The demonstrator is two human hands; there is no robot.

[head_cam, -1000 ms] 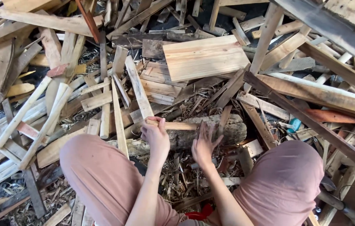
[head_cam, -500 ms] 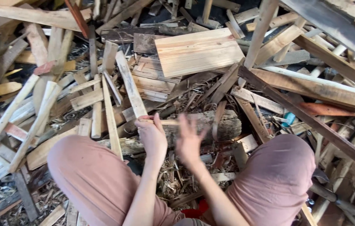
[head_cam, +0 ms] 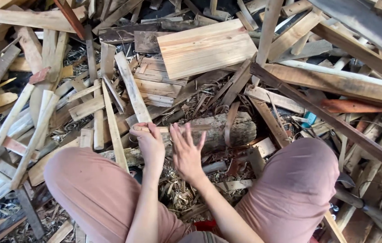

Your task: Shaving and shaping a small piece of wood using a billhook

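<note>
While the left hand (head_cam: pixel 149 143) is curled tight round one end of a thin wooden stick (head_cam: pixel 173 128), the right hand (head_cam: pixel 186 150) sits just beside it with fingers spread wide, holding nothing. Stick lies flat, runs from the left fist across toward the right, passing just above the right hand's fingertips; can't tell if those fingertips touch it. Stick rests on top of a rough bark-covered log (head_cam: pixel 218 130) lying crosswise just beyond both hands. Person sits with knees apart in pink trousers (head_cam: pixel 92 189), hands between the knees. Under the hands: wood shavings and chips (head_cam: pixel 177 193). Further out past the log, a pale flat plank panel (head_cam: pixel 206 47) on a stack of boards. Left of the left hand, several loose pale slats (head_cam: pixel 110 117) leaning at angles. Right of the right hand, a long dark beam (head_cam: pixel 326 117) runs diagonally, with a small blue object (head_cam: pixel 309 119) beside it, too small to identify.
</note>
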